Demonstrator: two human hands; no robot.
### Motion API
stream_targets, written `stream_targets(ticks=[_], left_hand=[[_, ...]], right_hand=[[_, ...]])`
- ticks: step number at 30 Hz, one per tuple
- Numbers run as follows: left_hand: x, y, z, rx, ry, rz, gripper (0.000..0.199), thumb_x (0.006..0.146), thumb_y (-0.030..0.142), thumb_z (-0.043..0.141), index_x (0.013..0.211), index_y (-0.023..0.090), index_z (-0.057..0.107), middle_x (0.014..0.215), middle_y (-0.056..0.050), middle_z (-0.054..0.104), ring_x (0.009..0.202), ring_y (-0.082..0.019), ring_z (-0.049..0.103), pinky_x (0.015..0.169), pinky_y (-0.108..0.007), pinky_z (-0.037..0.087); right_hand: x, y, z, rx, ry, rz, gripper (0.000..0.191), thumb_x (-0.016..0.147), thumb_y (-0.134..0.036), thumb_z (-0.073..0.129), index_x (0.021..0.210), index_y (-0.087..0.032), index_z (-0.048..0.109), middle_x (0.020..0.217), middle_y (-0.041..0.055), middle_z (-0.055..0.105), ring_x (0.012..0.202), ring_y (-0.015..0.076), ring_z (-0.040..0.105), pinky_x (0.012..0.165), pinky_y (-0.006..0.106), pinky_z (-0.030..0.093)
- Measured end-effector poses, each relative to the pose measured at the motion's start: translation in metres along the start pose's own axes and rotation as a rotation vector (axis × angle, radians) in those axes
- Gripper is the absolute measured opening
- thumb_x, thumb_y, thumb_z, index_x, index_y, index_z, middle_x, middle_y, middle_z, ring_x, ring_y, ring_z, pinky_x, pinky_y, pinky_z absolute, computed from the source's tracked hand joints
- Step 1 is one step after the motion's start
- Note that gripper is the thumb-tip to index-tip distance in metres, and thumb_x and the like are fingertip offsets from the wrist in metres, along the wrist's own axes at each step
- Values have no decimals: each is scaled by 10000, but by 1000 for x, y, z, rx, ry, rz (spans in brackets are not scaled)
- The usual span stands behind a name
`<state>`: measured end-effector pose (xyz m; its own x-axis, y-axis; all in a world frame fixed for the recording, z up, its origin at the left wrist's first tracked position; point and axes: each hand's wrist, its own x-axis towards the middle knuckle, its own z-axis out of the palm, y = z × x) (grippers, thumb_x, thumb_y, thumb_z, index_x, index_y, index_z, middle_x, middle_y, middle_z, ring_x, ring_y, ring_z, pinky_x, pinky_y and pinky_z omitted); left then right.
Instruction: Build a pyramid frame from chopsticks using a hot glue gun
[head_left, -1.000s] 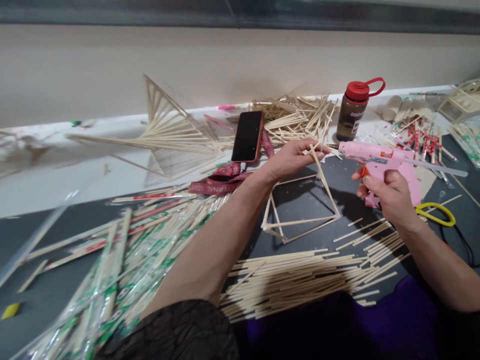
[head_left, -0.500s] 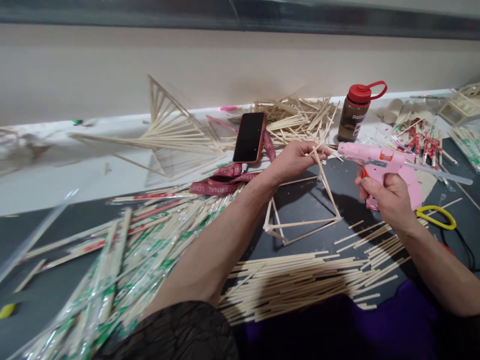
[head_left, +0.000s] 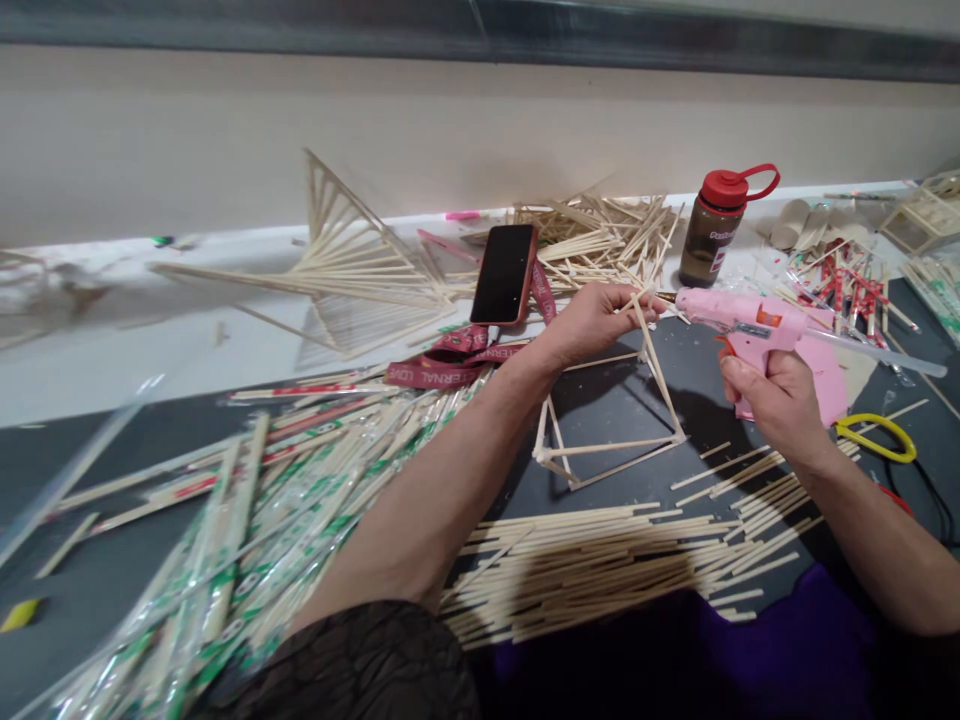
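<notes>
My left hand [head_left: 600, 318] pinches a wooden stick near the top corner of a small frame [head_left: 611, 447] built from thin sticks. The frame rests on the dark mat, its joints showing whitish blobs. In my right hand [head_left: 776, 392] is a pink hot glue gun [head_left: 757, 318], fingers wrapped round its handle by the orange trigger. A clear glue stick [head_left: 889, 352] juts from its back. The gun's nozzle points left, close to my left fingertips; whether it touches the stick I cannot tell.
Loose sticks [head_left: 585, 570] lie in front of the frame. Wrapped chopsticks [head_left: 300, 520] spread at left. Behind are a phone [head_left: 504, 275] on a red lanyard [head_left: 442, 372], a fan-like stick model [head_left: 360, 265], a stick pile and a bottle [head_left: 709, 240]. Yellow-handled scissors [head_left: 877, 438] lie right.
The whole view has shifted slightly, so things sit a little further right. Both hands keep their grips, and the glue gun's nozzle stays near my left fingertips.
</notes>
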<state>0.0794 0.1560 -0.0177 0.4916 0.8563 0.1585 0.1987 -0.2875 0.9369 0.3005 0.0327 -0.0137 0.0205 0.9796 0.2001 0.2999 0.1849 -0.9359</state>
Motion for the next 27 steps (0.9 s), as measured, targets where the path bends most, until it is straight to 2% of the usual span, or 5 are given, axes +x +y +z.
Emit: stream_targets(ticks=[5,11,27], left_hand=[[1,-1,-1,12,-17,0,273,796,411,750,913,174,816,938,-59,784,907,-200,683,904,-330,505],[1,3,-1,4,-12,1,155,796,308,741,823,166,797,914,-61,774,884,-182,684,901,-329,507],[0,4,-3,53,-31,39,194,804,345,707,772,167,776,848,-39,764,836,-172,671,869,-312,509]], right_hand=[[0,0,2,-9,10,21,318,898,-435,666,689,-204,601,600,-14,579,566,113,509,529,260,384],[1,0,3,-1,11,16,298,899,-432,652,704,-214,598,591,-16,555,555,115,488,477,248,358],[2,2,6,8,24,4,295,902,-426,659,724,-198,604,614,-21,577,571,104,506,548,256,395]])
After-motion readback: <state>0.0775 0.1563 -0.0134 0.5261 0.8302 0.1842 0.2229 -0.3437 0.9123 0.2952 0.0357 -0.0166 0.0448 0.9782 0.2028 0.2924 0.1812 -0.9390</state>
